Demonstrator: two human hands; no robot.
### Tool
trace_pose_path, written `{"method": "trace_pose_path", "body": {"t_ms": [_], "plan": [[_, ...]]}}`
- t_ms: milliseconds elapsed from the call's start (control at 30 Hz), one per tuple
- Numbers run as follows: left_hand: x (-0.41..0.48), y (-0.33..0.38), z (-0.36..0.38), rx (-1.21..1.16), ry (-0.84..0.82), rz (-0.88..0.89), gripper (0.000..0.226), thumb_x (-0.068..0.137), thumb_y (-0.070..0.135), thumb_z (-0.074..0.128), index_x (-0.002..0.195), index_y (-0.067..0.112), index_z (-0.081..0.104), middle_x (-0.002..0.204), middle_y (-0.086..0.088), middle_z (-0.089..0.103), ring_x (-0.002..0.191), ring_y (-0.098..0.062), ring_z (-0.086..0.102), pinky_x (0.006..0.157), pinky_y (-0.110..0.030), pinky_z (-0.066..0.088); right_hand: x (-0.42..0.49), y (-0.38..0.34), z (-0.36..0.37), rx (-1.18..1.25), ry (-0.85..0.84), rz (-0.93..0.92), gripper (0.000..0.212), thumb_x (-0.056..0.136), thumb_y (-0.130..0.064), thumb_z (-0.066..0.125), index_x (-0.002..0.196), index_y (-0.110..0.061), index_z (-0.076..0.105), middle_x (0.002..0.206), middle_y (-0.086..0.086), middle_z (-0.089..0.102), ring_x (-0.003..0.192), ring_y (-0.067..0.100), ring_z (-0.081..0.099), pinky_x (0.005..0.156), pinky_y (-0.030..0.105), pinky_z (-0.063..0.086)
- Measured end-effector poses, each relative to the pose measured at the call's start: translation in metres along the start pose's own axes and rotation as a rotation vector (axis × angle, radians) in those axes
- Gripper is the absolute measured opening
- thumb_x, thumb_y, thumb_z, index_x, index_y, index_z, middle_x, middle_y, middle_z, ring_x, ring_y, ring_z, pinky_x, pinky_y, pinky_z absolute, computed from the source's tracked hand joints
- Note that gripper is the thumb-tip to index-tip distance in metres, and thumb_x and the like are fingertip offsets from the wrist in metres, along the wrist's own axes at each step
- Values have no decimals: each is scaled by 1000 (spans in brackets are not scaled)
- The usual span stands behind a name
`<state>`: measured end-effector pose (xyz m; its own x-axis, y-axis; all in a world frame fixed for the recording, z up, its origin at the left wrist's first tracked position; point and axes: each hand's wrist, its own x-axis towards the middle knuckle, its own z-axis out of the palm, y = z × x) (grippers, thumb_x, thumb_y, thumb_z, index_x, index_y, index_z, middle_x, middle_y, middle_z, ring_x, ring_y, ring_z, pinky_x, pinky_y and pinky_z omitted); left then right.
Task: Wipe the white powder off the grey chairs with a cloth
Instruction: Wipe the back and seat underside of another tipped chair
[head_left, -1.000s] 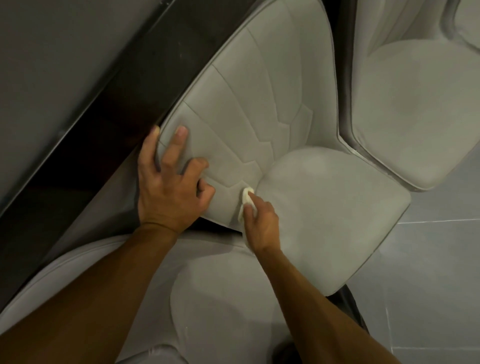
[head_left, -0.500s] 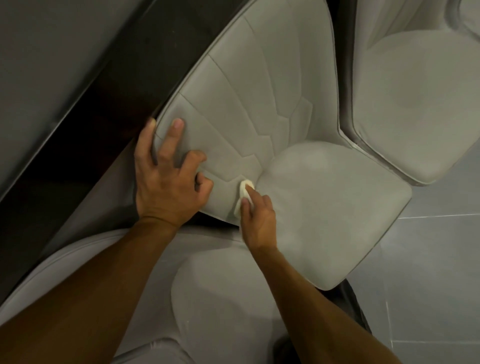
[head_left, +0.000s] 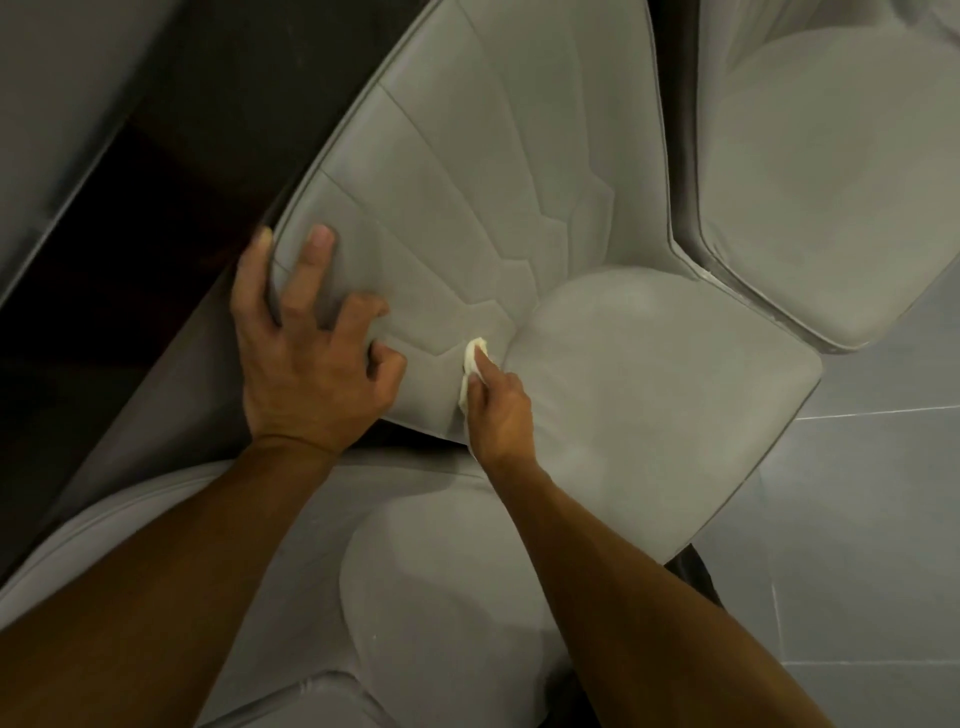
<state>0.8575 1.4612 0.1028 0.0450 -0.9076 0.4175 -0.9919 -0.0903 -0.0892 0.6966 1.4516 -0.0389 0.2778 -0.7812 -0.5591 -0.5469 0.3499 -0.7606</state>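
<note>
A grey padded chair (head_left: 649, 405) with a stitched backrest fills the middle of the head view. My right hand (head_left: 501, 421) pinches a small white cloth (head_left: 472, 364) and presses it into the crease where the backrest meets the seat. My left hand (head_left: 306, 353) grips the backrest's left edge, thumb behind the rim, fingers spread and partly curled on the padding. A faint pale haze lies on the seat cushion; I cannot tell whether it is powder.
A second grey chair (head_left: 810, 187) stands close at the upper right, a third (head_left: 441, 613) lies under my forearms. A dark table edge (head_left: 171, 171) runs diagonally along the left. Grey floor tiles (head_left: 872, 519) show at the right.
The cloth and my right hand slid slightly up along the crease. My left hand kept its hold on the backrest edge. The camera shifted a little.
</note>
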Motion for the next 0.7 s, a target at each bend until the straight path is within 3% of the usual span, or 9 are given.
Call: {"method": "trace_pose_path", "body": {"t_ms": [67, 133, 200, 333, 467, 567, 633, 700], "plan": [[0, 0, 1, 0, 7, 4, 21, 79, 21, 62, 94, 8, 70, 147, -9, 28, 137, -46, 24, 117, -50, 29, 12, 17, 0, -43, -68, 189, 39, 104, -30, 44, 141, -25, 55, 129, 11, 61, 119, 29, 57, 100, 34, 44], [0, 0, 1, 4, 18, 5, 20, 78, 20, 62, 93, 8, 70, 147, -9, 29, 137, -46, 25, 117, -51, 31, 20, 24, -9, -145, -104, 271, 37, 104, -33, 45, 134, -21, 62, 128, 14, 63, 121, 31, 58, 105, 31, 42], [0, 0, 2, 8, 25, 6, 19, 77, 19, 63, 92, 8, 70, 147, -10, 30, 137, -46, 25, 115, -53, 32, 23, 19, -18, -204, -33, 226, 38, 104, -31, 44, 137, -20, 59, 125, 17, 61, 114, 32, 59, 101, 31, 42], [1, -1, 1, 14, 21, 14, 19, 78, 19, 64, 92, 8, 70, 147, -11, 29, 136, -47, 24, 116, -52, 32, 13, -8, -13, 15, 141, -5, 41, 105, -31, 45, 145, -23, 52, 116, 12, 54, 96, 18, 53, 93, 23, 41], [1, 0, 0, 15, 22, 11, 19, 77, 19, 64, 92, 8, 69, 147, -11, 30, 136, -47, 26, 117, -52, 31, 22, 0, 0, 137, 7, 122, 39, 104, -26, 49, 142, -18, 55, 130, 11, 62, 120, 23, 59, 105, 25, 40], [1, 1, 0, 9, 23, 10, 19, 76, 17, 65, 92, 8, 69, 147, -11, 31, 135, -48, 27, 116, -53, 32, 36, 7, -15, -22, -68, 238, 36, 103, -27, 48, 135, -16, 61, 130, 12, 63, 122, 28, 59, 104, 26, 41], [2, 1, 1, 8, 21, 7, 19, 76, 17, 65, 92, 8, 69, 147, -11, 31, 135, -48, 27, 115, -54, 33, 36, 0, -24, -31, 70, 178, 38, 104, -30, 46, 138, -18, 58, 124, 15, 61, 113, 27, 61, 101, 28, 44], [2, 0, 1, 16, 19, 5, 20, 76, 18, 64, 92, 8, 70, 147, -12, 31, 135, -48, 27, 114, -55, 33, 28, -19, -27, 70, 255, 8, 40, 105, -30, 45, 144, -20, 53, 118, 10, 56, 101, 12, 54, 93, 17, 41]]}}
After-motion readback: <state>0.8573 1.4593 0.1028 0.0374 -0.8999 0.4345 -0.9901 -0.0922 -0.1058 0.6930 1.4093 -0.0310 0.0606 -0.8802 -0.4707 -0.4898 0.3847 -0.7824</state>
